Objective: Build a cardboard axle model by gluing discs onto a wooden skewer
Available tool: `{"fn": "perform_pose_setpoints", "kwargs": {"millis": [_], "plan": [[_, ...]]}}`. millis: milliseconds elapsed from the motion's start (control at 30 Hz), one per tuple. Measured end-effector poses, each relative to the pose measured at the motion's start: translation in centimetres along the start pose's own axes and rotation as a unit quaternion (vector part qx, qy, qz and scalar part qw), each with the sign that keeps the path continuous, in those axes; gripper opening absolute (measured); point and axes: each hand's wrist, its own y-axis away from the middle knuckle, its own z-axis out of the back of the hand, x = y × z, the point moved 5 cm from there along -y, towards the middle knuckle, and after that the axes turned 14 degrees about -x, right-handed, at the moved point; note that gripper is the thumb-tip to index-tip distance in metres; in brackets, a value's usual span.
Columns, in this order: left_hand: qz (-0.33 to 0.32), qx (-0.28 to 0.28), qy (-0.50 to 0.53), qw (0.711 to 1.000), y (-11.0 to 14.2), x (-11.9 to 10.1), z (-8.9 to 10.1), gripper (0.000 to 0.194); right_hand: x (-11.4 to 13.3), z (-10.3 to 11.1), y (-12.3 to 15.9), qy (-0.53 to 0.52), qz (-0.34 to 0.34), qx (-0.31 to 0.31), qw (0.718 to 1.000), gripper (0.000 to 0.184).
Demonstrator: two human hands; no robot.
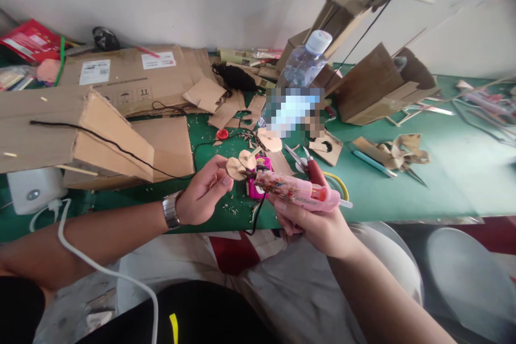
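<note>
My right hand (308, 220) is wrapped round a pink hot glue gun (298, 191), its body smeared with dark residue and a glue stick poking out of the back. The gun's nozzle points left and meets a small round cardboard disc (236, 169). Between thumb and fingers, my left hand (207, 191) pinches that disc at its edge. Just behind it is a second pale disc (247, 159) with a short stick at it; whether the two are joined I cannot tell. Under the nozzle lies a magenta box (253, 188), partly hidden.
Pliers (316, 172) and scissors lie right of the gun. A plastic bottle (302, 64) stands behind. Cardboard structures (371, 91) rise at the back right, and a large cardboard piece (113, 140) with black cord fills the left. A white cable (100, 263) crosses my left forearm.
</note>
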Motion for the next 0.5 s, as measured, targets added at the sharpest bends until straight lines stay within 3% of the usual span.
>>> {"fn": "perform_pose_setpoints", "kwargs": {"millis": [500], "plan": [[0.011,-0.003,-0.004,1.000,0.03,0.03,0.14,0.017,0.09,0.04,-0.11,-0.007,0.007,-0.008,1.000,0.058]]}}
